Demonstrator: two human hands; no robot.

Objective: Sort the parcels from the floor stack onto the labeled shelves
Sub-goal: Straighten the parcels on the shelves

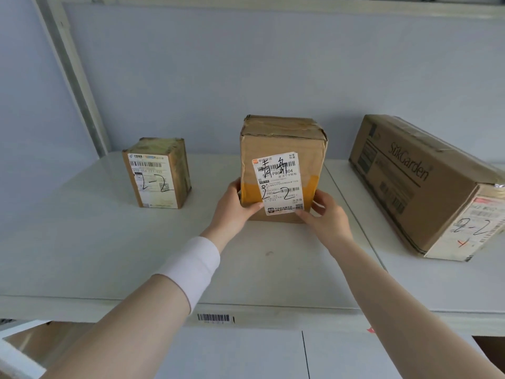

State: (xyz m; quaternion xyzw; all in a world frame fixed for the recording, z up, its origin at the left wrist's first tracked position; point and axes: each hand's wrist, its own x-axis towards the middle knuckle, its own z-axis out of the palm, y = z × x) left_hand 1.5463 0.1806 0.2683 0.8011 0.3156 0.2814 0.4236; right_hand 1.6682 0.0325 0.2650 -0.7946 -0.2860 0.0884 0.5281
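A brown cardboard parcel [282, 140] stands upright on the white shelf [95, 242], in the middle of the view. Its white shipping label faces me and carries a handwritten "2-2". My left hand [235, 209] grips the parcel's lower left edge. My right hand [328, 214] grips its lower right corner, fingers on the label's bottom edge. Both hands hold the same parcel, whose base rests on the shelf.
A smaller taped parcel [158, 173] marked "2-2" stands to the left. A long box [415, 181] marked "2-2" lies at the right. A barcode sticker [213, 318] sits on the shelf's front edge. A grey upright post [73, 75] rises at the left; another shelf runs overhead.
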